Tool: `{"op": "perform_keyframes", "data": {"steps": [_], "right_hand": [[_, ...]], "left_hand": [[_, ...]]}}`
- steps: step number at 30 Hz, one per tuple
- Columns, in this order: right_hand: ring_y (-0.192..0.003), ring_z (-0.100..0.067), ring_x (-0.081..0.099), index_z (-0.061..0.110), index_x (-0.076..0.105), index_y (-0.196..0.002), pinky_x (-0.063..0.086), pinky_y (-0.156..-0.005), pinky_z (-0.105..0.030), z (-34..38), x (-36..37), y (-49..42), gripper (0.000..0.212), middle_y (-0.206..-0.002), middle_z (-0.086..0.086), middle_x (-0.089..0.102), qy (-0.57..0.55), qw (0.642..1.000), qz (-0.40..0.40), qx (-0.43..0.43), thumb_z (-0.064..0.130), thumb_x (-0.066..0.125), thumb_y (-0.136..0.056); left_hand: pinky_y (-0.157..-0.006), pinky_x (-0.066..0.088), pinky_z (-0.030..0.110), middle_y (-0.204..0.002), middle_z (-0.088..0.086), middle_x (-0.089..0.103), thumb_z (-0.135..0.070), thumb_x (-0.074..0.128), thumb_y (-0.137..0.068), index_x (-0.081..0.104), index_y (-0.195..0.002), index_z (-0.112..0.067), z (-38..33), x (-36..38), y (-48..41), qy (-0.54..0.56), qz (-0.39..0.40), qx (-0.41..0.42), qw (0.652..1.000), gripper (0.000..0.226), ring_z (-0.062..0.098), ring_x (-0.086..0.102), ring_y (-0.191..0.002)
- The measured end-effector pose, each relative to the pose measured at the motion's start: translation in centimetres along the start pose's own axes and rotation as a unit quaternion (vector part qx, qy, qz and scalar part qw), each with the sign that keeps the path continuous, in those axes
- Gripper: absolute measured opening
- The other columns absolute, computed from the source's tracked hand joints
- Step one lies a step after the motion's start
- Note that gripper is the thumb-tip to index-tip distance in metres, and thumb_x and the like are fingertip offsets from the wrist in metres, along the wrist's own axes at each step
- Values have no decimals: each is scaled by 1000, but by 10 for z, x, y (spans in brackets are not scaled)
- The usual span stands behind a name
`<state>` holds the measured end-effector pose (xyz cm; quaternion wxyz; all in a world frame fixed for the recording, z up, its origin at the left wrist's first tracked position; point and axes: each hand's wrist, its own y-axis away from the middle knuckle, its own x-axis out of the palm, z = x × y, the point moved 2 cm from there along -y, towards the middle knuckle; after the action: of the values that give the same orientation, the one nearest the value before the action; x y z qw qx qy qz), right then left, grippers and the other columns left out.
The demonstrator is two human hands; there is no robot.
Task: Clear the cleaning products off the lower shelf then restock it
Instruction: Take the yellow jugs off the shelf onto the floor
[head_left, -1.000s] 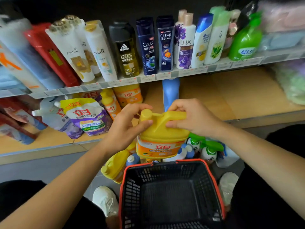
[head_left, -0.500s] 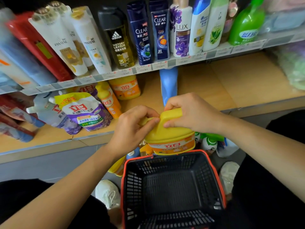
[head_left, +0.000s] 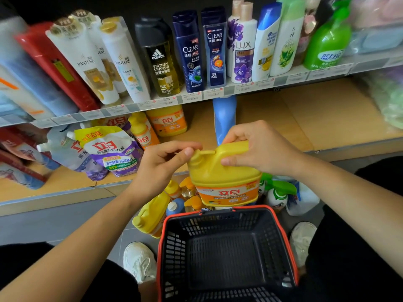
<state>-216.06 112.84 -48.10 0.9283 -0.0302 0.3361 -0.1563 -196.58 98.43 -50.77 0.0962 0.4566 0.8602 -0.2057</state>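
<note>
Over the far rim of the black plastic mesh basket with a red edge (head_left: 226, 208), a yellow plastic detergent jug (head_left: 220, 177) with an orange label hangs upright, held clear of everything by 2 hands.

Right hand (head_left: 263, 149): fingers curled over the moulded top handle, thumb pressed on the front face. Judged to carry the weight.

Left hand (head_left: 161, 164): thumb and forefinger pinched at the yellow cap (head_left: 194, 156) on the jug's left end, other fingers curled in.

Long axis of the jug body is vertical. The handle runs left-right between the 2 hands.

Pale wooden lower shelf (head_left: 294, 118) lies just beyond the jug, with bare board behind the right hand (the nearer hand for a placement there). The jug's base looks lower than the shelf edge, so a lift would come first.

Directly below is a cluster of yellow, blue and green bottles (head_left: 152, 216) on the floor.

The shelf holds 2 more yellow bottles (head_left: 168, 120), a purple-and-white refill pouch (head_left: 111, 149) and a tall blue bottle (head_left: 224, 115).

Cannot tell whether the jug is bound for floor or shelf.
</note>
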Motion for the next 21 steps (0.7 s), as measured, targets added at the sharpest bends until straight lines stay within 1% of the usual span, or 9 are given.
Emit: {"op": "perform_keyframes", "data": {"steps": [5,7,8,10,12,15,17,18,21], "right_hand": [[-87,-5,66,22,76,-90,55,-76,-35,-1,-1,1,24,-87,9,73,-15,1000,-1,16,29,90,-72],[-87,-9,67,21,76,-90,56,-77,-41,-2,-3,0,23,-87,7,74,-29,999,-3,22,27,90,-72],[-86,-9,68,20,76,-90,56,-77,-41,-2,-4,0,23,-86,6,74,-37,999,-7,23,27,90,-72],[-84,-7,68,21,76,-88,56,-76,-37,-3,-5,0,22,-85,7,74,-54,998,-12,23,26,90,-71],[-84,-4,68,21,76,-88,54,-77,-33,-4,-5,0,24,-84,7,75,-64,998,-13,25,27,91,-70],[-83,-5,69,20,76,-88,55,-76,-31,-5,-2,0,25,-85,3,76,-82,996,-10,28,25,92,-69],[-79,-5,69,18,76,-87,55,-71,-27,-5,0,0,25,-85,1,76,-103,994,-10,25,22,92,-68],[-77,-5,69,17,76,-87,55,-68,-25,-5,2,0,25,-85,1,76,-114,993,-10,24,22,92,-69],[-75,-4,69,18,75,-86,54,-65,-21,-4,5,0,23,-83,3,76,-139,990,-10,21,21,91,-69]], "left_hand": [[-89,55,27,-117,3,75,-20,53,-101,69,-122,-14,3,3,-1,67,13,-39,997,27,20,68,-114],[-92,55,28,-121,3,72,-20,54,-101,66,-127,-15,5,5,1,71,24,-46,996,29,21,65,-118],[-93,55,30,-123,4,71,-21,56,-100,65,-129,-16,5,6,1,70,30,-48,996,31,22,64,-119],[-92,57,35,-124,6,69,-21,64,-95,62,-133,-18,4,9,2,70,31,-53,996,38,25,64,-118],[-88,58,39,-119,5,69,-24,69,-91,63,-132,-19,2,12,2,51,13,-56,997,41,25,65,-114],[-84,57,43,-112,0,71,-28,71,-89,68,-123,-17,0,17,2,22,-17,-59,998,36,22,66,-105],[-84,56,45,-108,-3,71,-25,73,-88,69,-120,-17,-2,19,3,9,-38,-52,998,33,20,65,-103],[-83,55,43,-106,-4,70,-22,74,-89,68,-119,-17,-3,20,5,3,-54,-44,998,32,18,64,-101],[-81,50,27,-105,-12,65,-24,73,-88,65,-118,-23,-7,25,10,-52,-110,0,993,32,13,60,-98]]}}
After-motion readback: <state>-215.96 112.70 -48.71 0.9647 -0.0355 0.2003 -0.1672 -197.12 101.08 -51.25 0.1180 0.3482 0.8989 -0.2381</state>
